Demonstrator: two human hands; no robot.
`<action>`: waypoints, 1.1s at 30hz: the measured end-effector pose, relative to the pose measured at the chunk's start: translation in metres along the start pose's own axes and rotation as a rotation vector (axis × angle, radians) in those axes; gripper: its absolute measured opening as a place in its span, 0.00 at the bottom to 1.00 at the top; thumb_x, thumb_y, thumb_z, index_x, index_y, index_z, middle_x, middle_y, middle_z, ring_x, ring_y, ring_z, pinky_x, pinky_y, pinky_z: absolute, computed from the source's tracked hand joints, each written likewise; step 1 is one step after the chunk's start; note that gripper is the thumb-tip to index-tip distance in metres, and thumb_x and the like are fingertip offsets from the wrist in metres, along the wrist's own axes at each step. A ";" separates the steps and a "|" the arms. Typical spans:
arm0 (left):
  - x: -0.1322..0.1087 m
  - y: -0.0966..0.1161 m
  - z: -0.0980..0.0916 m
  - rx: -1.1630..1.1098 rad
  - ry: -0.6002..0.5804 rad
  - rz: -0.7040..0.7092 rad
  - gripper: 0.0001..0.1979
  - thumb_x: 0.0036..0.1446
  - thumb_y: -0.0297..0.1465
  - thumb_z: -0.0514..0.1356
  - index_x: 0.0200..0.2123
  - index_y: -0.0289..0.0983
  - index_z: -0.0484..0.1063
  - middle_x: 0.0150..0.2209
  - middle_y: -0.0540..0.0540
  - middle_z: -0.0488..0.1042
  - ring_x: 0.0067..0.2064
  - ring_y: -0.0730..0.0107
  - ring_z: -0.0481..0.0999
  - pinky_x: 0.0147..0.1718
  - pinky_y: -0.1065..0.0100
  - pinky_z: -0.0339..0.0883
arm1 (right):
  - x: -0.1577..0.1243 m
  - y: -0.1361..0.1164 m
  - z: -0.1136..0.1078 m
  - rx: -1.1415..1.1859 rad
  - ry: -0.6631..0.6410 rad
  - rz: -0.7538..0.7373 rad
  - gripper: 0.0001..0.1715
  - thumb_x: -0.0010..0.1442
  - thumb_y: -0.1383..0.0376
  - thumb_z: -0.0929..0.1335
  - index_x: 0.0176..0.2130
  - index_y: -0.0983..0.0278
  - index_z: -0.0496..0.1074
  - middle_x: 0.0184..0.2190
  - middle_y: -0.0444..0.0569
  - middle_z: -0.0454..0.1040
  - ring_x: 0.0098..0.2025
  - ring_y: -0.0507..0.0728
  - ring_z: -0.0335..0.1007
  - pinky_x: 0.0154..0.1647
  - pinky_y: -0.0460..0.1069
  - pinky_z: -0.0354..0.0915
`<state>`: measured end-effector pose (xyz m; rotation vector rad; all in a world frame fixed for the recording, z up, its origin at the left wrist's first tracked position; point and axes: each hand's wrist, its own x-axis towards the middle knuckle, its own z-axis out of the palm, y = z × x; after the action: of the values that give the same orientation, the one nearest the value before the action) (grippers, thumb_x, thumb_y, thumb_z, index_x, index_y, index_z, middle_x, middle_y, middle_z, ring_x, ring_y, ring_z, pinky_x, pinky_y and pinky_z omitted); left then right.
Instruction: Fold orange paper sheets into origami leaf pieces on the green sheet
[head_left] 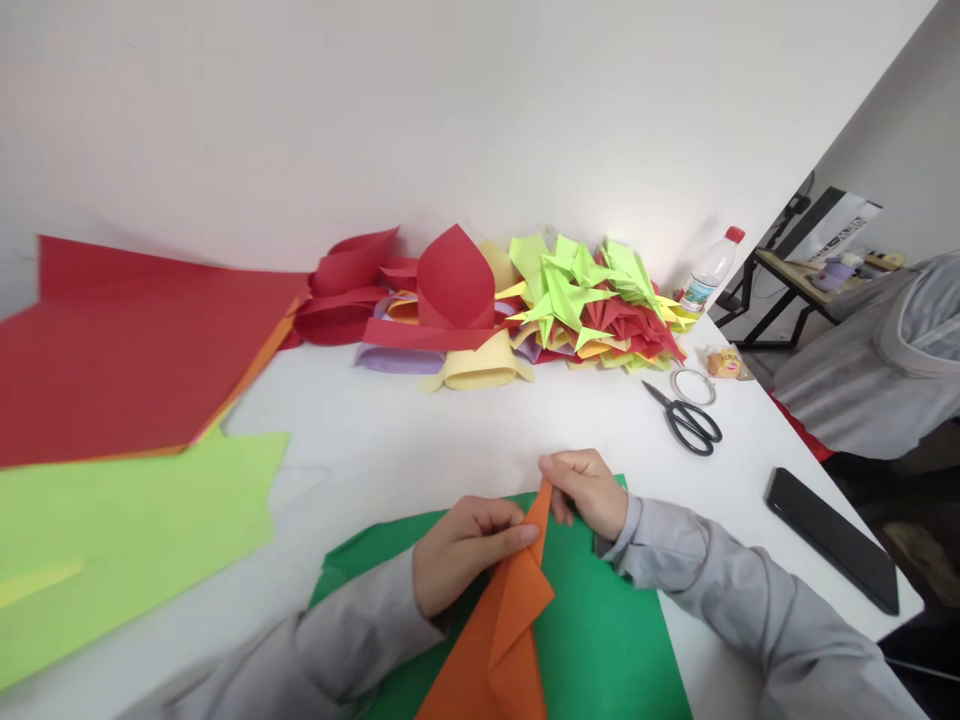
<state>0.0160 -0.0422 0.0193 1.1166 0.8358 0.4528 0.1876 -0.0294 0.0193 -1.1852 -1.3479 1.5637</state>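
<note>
A sheet of orange paper (517,610), folded into long pointed flaps, lies over a green sheet (600,620) at the bottom centre. My left hand (469,550) pinches its narrow upper part between thumb and fingers. At the very tip, my right hand (589,490) grips the point of the same paper with thumb and forefinger. A smaller flap stands out below my left thumb. The lower end of the orange paper runs out of view.
Red sheets (142,360) and lime-green sheets (150,520) lie at left. Folded paper pieces (570,300) are heaped along the wall. Scissors (686,418), a tape roll (693,387), a bottle (711,272) and a phone (832,540) are at right; a person (877,350) sits beyond.
</note>
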 end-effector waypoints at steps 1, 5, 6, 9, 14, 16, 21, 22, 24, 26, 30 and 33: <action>0.000 0.000 0.000 0.000 0.000 0.005 0.22 0.43 0.48 0.65 0.18 0.34 0.67 0.17 0.54 0.62 0.21 0.77 0.56 0.21 0.72 0.47 | 0.000 -0.001 0.000 -0.013 -0.003 -0.001 0.39 0.48 0.33 0.63 0.14 0.63 0.60 0.07 0.40 0.60 0.09 0.45 0.51 0.10 0.42 0.48; 0.000 0.003 0.001 0.029 0.071 0.085 0.21 0.45 0.48 0.64 0.19 0.35 0.68 0.17 0.53 0.63 0.22 0.76 0.57 0.22 0.72 0.50 | -0.004 -0.002 0.000 -0.053 -0.101 0.000 0.40 0.50 0.32 0.59 0.14 0.63 0.61 0.08 0.40 0.60 0.10 0.45 0.51 0.11 0.43 0.48; 0.000 0.004 0.001 0.048 0.095 0.113 0.21 0.46 0.48 0.63 0.19 0.35 0.69 0.18 0.53 0.65 0.22 0.76 0.58 0.22 0.71 0.51 | -0.005 -0.002 0.000 -0.079 -0.133 -0.013 0.38 0.50 0.34 0.61 0.15 0.64 0.62 0.08 0.39 0.60 0.10 0.45 0.51 0.12 0.43 0.49; 0.001 0.007 0.001 0.074 0.098 0.164 0.19 0.48 0.47 0.62 0.22 0.35 0.73 0.21 0.50 0.71 0.23 0.73 0.63 0.23 0.71 0.55 | -0.007 -0.001 0.001 -0.125 -0.191 -0.056 0.34 0.51 0.39 0.66 0.16 0.64 0.63 0.10 0.38 0.61 0.13 0.45 0.53 0.15 0.42 0.50; 0.001 0.010 0.004 -0.064 -0.001 0.215 0.14 0.48 0.41 0.66 0.29 0.35 0.75 0.30 0.45 0.79 0.32 0.65 0.75 0.35 0.66 0.68 | -0.007 0.001 0.001 -0.059 -0.122 0.020 0.35 0.50 0.37 0.65 0.16 0.64 0.62 0.09 0.38 0.59 0.12 0.45 0.51 0.13 0.43 0.47; 0.001 0.010 0.005 -0.111 -0.014 0.217 0.12 0.45 0.38 0.68 0.29 0.35 0.75 0.30 0.45 0.79 0.33 0.64 0.77 0.36 0.65 0.70 | -0.006 0.001 0.001 -0.057 -0.108 0.017 0.35 0.51 0.37 0.65 0.17 0.64 0.62 0.09 0.37 0.59 0.12 0.45 0.51 0.13 0.43 0.47; 0.002 0.005 0.003 -0.131 0.083 0.197 0.13 0.41 0.37 0.70 0.27 0.35 0.75 0.27 0.46 0.79 0.30 0.65 0.77 0.30 0.68 0.71 | -0.008 0.000 0.000 -0.098 -0.168 -0.041 0.34 0.52 0.38 0.65 0.17 0.64 0.61 0.10 0.37 0.60 0.13 0.45 0.53 0.14 0.42 0.50; 0.003 0.004 0.001 -0.138 0.129 0.203 0.14 0.41 0.38 0.70 0.26 0.35 0.74 0.25 0.47 0.78 0.29 0.67 0.76 0.29 0.69 0.70 | -0.008 -0.001 -0.001 -0.110 -0.192 -0.055 0.34 0.51 0.39 0.66 0.17 0.64 0.61 0.11 0.37 0.60 0.13 0.45 0.53 0.15 0.42 0.50; 0.005 0.000 -0.001 -0.169 0.228 0.227 0.15 0.39 0.39 0.71 0.25 0.35 0.73 0.24 0.48 0.77 0.27 0.69 0.75 0.27 0.71 0.69 | -0.008 -0.001 -0.001 -0.140 -0.230 -0.082 0.32 0.50 0.40 0.68 0.18 0.64 0.61 0.11 0.36 0.60 0.13 0.45 0.54 0.15 0.42 0.50; 0.006 -0.002 -0.004 -0.215 0.296 0.229 0.16 0.39 0.39 0.71 0.24 0.35 0.72 0.24 0.49 0.77 0.26 0.71 0.74 0.26 0.72 0.68 | -0.008 -0.001 -0.002 -0.160 -0.254 -0.099 0.31 0.51 0.43 0.68 0.18 0.64 0.60 0.11 0.37 0.60 0.14 0.45 0.54 0.15 0.42 0.49; 0.006 -0.001 -0.004 -0.319 0.310 0.148 0.18 0.38 0.41 0.72 0.22 0.34 0.71 0.22 0.49 0.76 0.23 0.72 0.73 0.23 0.72 0.68 | -0.008 -0.002 -0.004 -0.117 -0.291 -0.059 0.29 0.54 0.47 0.68 0.17 0.65 0.61 0.11 0.37 0.60 0.14 0.44 0.52 0.14 0.42 0.48; 0.004 0.003 -0.002 -0.389 0.299 0.090 0.20 0.36 0.44 0.72 0.20 0.33 0.72 0.19 0.49 0.75 0.22 0.71 0.73 0.23 0.71 0.70 | -0.008 -0.005 -0.006 -0.077 -0.302 0.002 0.27 0.53 0.50 0.70 0.16 0.65 0.62 0.10 0.36 0.59 0.13 0.45 0.50 0.13 0.43 0.45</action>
<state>0.0171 -0.0365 0.0205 0.7365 0.9110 0.8339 0.1951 -0.0342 0.0256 -1.0233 -1.6119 1.7577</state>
